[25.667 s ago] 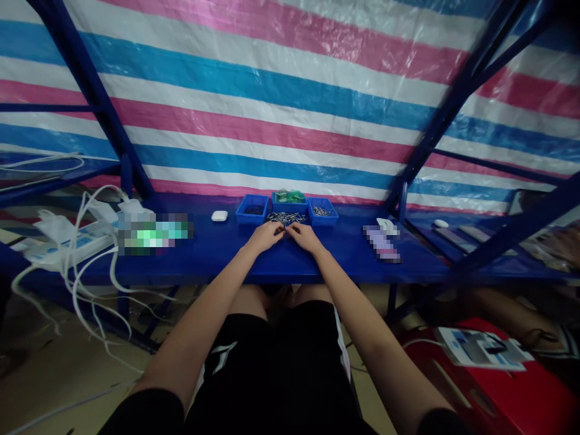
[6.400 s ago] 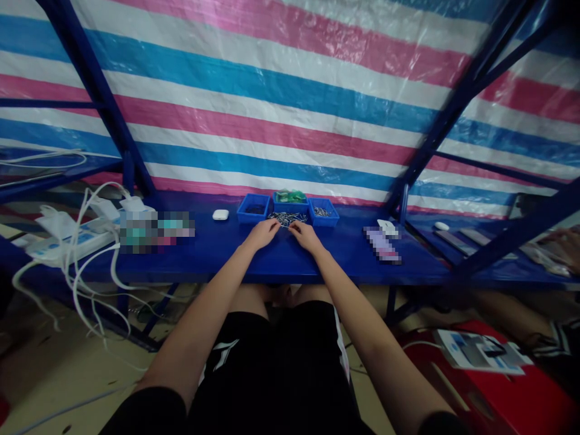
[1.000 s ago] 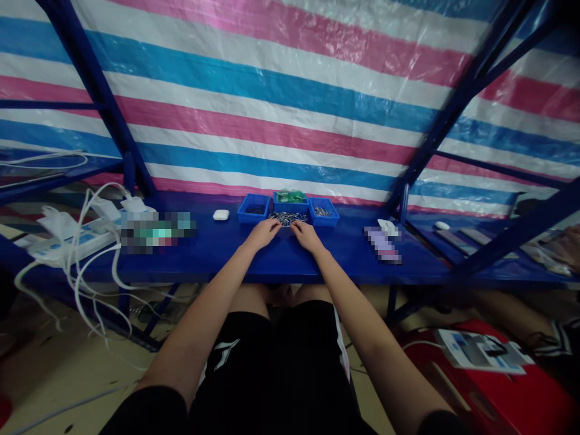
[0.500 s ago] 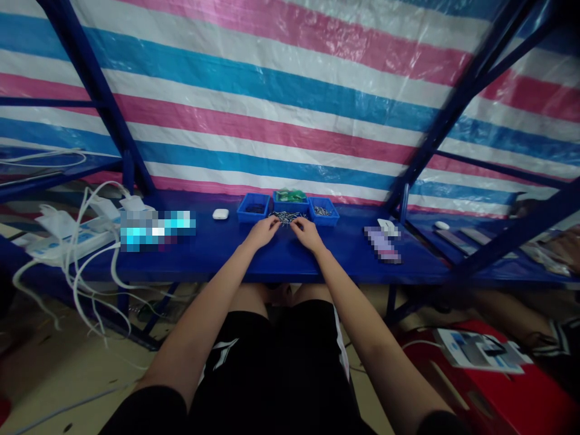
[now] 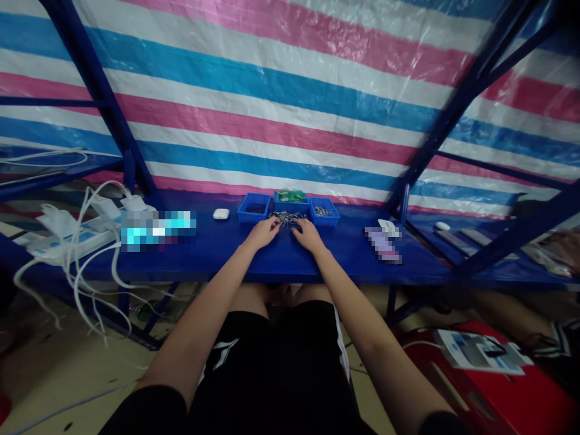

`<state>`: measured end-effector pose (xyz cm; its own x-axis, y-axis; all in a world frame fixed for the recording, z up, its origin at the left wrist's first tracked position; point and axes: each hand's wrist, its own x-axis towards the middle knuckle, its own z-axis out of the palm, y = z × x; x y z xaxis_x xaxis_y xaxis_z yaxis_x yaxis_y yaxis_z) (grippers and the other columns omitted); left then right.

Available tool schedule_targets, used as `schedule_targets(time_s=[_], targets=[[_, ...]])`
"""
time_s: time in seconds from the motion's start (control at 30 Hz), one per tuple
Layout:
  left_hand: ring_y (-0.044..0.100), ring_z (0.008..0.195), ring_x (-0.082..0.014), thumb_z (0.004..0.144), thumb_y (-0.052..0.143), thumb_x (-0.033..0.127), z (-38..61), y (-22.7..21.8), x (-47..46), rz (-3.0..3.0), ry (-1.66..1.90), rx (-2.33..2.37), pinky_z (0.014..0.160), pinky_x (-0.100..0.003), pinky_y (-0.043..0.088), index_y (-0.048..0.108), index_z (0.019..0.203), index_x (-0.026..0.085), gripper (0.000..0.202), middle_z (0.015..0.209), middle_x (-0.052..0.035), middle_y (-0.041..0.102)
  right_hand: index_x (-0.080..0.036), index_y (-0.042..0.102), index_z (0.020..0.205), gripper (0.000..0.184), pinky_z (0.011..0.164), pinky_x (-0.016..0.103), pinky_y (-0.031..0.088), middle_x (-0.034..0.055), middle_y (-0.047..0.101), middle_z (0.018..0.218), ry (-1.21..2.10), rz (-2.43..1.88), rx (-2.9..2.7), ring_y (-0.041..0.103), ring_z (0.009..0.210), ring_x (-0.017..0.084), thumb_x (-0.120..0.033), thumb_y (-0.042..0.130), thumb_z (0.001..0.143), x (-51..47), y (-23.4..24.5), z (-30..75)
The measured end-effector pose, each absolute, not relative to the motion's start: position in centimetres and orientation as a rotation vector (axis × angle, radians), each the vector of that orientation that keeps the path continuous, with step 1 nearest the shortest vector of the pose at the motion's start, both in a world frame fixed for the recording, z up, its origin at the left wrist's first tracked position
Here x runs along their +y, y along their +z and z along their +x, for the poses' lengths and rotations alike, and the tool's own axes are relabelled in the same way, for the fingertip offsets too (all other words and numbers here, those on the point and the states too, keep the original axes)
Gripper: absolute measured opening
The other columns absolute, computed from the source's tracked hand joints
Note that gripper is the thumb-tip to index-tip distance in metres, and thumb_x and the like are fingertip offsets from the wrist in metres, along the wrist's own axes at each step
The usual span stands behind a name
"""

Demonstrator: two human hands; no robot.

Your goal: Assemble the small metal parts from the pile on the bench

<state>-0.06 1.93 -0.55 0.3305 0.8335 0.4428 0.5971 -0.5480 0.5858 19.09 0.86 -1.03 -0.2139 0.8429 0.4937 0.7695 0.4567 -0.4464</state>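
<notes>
A loose pile of thin metal pieces that look like screws or nails [image 5: 288, 216] lies on the blue table in front of the bins. My left hand [image 5: 264, 233] rests at the pile's near left edge, fingers curled and tips drawn together; whatever they hold is too small to make out. At the near right edge is my right hand [image 5: 308, 234], its thumb and fingers slightly apart with nothing visible between them. Behind the pile stand a left blue bin [image 5: 244, 217] with dark small parts, a middle blue bin [image 5: 290, 206] with green packets, and a right blue bin [image 5: 326, 222] with silvery pieces.
A white earbud case [image 5: 221, 214] sits left of the bins. Farther left, a power strip [image 5: 75, 241] trails tangled white cables. A purple phone-like object [image 5: 383, 244] lies on the right. Blue metal posts [image 5: 435, 127] frame the table [image 5: 212, 254], before a striped plastic sheet [image 5: 272, 103].
My right hand's fingertips have opened and drawn slightly back from the pile. The left hand has barely moved. Pieces in the pile are slightly rearranged.
</notes>
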Motion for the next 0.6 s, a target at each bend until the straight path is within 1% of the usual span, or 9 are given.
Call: schedule_targets(time_s=[0.1,0.23,0.37,0.6], targets=[[0.058,0.066,-0.0147,0.082,0.047,0.031,0.0,-0.6,2.0,2.287,1.039,1.294,0.062,-0.024,0.043,0.06,0.096,0.019,0.023,0.081,-0.0046,0.066,-0.016,0.058,0.115,0.035,0.096,0.037,0.036,0.0127,0.057,0.116,0.066,-1.407,-2.144,0.049,0.107,0.023,-0.028,0.049,0.084,0.6,-1.0,18.8],[0.059,0.067,-0.0146,0.082,0.046,0.03,-0.1,-0.4,1.9,2.301,0.996,1.318,0.063,-0.024,0.043,0.061,0.097,0.019,0.024,0.082,-0.0043,0.067,-0.018,0.059,0.114,0.033,0.094,0.035,0.037,0.011,0.057,0.115,-0.003,-1.51,-2.208,0.049,0.105,0.022,-0.029,0.044,0.087,0.1,-0.5,18.6],[0.059,0.068,-0.0143,0.082,0.045,0.03,-0.1,-0.4,1.8,2.299,0.962,1.325,0.064,-0.023,0.042,0.061,0.098,0.018,0.025,0.083,-0.0044,0.067,-0.018,0.056,0.119,0.035,0.093,0.033,0.038,0.0098,0.051,0.124,-0.127,-1.642,-2.099,0.047,0.109,0.022,-0.027,0.041,0.088,-0.4,0.2,18.6],[0.058,0.066,-0.014,0.082,0.046,0.029,0.0,-0.5,2.0,2.291,0.962,1.338,0.063,-0.023,0.042,0.062,0.097,0.019,0.024,0.081,-0.0039,0.067,-0.02,0.06,0.107,0.029,0.082,0.031,0.043,0.009,0.059,0.109,-0.09,-1.805,-2.118,0.052,0.099,0.022,-0.024,0.04,0.088,-0.5,0.3,18.9]])
